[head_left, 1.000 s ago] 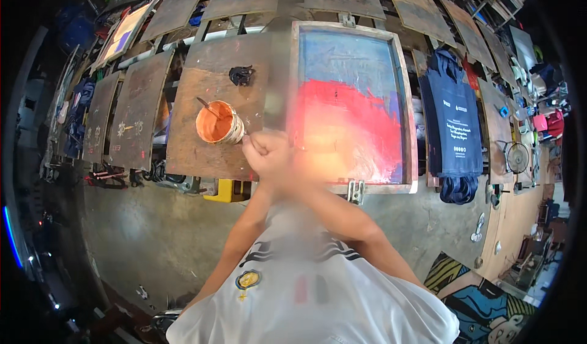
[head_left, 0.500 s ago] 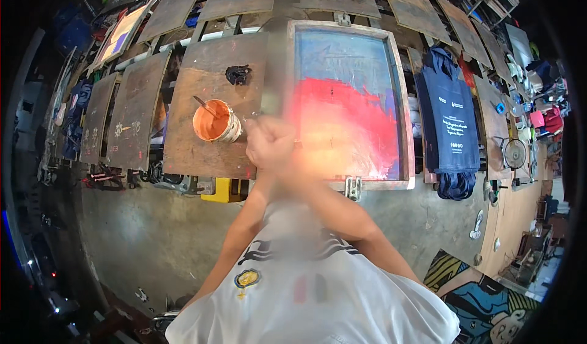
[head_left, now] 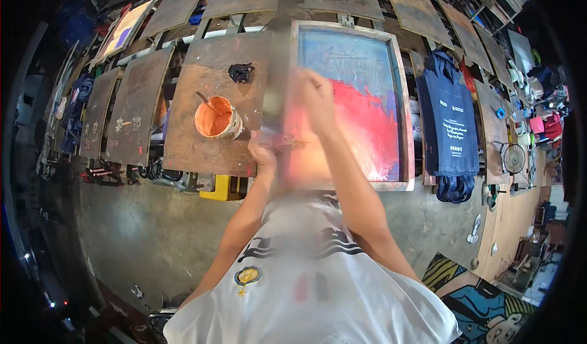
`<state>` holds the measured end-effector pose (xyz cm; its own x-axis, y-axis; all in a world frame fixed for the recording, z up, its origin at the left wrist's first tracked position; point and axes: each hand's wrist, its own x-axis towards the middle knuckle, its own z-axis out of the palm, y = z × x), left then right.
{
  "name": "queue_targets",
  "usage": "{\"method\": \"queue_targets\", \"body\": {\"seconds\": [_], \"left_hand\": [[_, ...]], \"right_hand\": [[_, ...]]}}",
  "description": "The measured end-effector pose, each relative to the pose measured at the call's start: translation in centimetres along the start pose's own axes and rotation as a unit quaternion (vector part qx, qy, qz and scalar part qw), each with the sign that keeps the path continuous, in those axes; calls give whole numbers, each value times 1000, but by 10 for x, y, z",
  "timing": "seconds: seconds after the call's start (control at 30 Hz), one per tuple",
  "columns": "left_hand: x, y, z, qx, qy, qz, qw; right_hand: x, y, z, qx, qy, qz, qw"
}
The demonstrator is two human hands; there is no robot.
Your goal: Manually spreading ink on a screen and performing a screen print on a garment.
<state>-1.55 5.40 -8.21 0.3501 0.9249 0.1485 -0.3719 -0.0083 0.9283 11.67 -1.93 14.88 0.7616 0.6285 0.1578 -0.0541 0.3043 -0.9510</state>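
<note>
A wood-framed printing screen (head_left: 403, 106) lies ahead of me, its mesh blue at the far end and smeared red and orange nearer. My right hand (head_left: 319, 102) is over its left part, fingers curled; a blurred strip hides whatever they may hold. My left hand (head_left: 263, 153) is closed beside the frame's near left, around something blurred that points right. To its left, a tub (head_left: 235, 126) of orange ink stands on a worn board (head_left: 189, 148), with a stirring stick (head_left: 205, 101) leaning in it. Behind the tub sits a crumpled black wad (head_left: 241, 72).
Navy tote bags (head_left: 451, 115) are stacked on a board to the right, with a small round fan (head_left: 513, 157) beyond. More worn boards (head_left: 131, 109) line the racks left and behind. A yellow object (head_left: 219, 187) sits below the near edge, above the concrete floor (head_left: 159, 228).
My hands were close together by the screen's left edge. The right has moved away and right over the screen; the left is slightly lower and has stayed near the tub.
</note>
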Motion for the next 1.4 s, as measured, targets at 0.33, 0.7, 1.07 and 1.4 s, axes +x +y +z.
{"method": "queue_targets", "body": {"seconds": [0.33, 0.7, 1.07, 1.4], "left_hand": [[2, 26, 33, 2, -32, -69, 997], [5, 95, 151, 439, -292, 250, 812], [11, 63, 141, 533, -357, 43, 766], [2, 59, 146, 589, -351, -9, 728]], "right_hand": [[-5, -33, -57, -262, -189, -42, 946], [-24, 10, -153, -651, -346, 42, 674], [-52, 51, -192, -633, -306, -113, 702], [-55, 55, -198, -654, -321, -115, 675]]}}
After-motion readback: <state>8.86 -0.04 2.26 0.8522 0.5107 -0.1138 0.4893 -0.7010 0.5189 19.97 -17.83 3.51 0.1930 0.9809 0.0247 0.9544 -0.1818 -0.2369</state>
